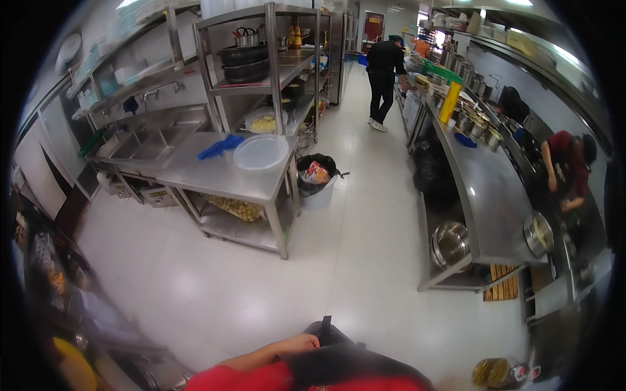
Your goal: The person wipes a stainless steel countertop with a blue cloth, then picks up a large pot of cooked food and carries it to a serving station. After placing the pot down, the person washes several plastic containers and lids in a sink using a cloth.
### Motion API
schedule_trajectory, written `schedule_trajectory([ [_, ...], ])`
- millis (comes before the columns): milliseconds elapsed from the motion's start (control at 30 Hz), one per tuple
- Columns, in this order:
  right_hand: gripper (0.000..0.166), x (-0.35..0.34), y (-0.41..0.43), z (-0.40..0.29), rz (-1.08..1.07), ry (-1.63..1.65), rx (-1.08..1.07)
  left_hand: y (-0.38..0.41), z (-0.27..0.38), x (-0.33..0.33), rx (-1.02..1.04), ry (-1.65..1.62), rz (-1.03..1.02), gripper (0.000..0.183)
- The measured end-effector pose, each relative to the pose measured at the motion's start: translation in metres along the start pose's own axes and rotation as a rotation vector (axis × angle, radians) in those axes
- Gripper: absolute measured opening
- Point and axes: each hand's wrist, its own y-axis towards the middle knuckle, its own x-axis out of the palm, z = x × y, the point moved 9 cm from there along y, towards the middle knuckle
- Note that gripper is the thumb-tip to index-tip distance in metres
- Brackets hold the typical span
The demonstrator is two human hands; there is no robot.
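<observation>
My left hand (302, 343) is low in the middle of the view, in front of my body, with its fingers curled in against my dark apron (352, 362). A black strap-like piece (325, 328) stands up right beside the fingertips. Whether the fingers grip it or the apron's edge is hidden. My right hand is out of view. Before me lies a pale tiled floor (264, 293). Ahead to the left stands a stainless steel table (220, 176) bearing a round translucent lid (261, 152) and a blue cloth (220, 146).
A lined trash bin (320, 193) stands beside that table, near a steel shelf rack (276, 93). On the right, a long steel counter (489, 210) carries a metal pot (538, 234). A co-worker (570, 166) works behind it; another person (385, 73) stands in the aisle. Oil bottle (491, 372) lower right.
</observation>
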Motion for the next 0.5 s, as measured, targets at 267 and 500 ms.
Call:
schedule_trajectory([
  [267,0.027,-0.12,0.203,-0.079,-0.091,0.018,0.007,0.136,0.088,-0.147,0.017,0.349,0.189,0.022],
  [500,0.027,-0.174,0.358,-0.142,-0.341,-0.087,-0.092,0.206,0.167,-0.259,-0.087,0.226,0.551,0.022],
])
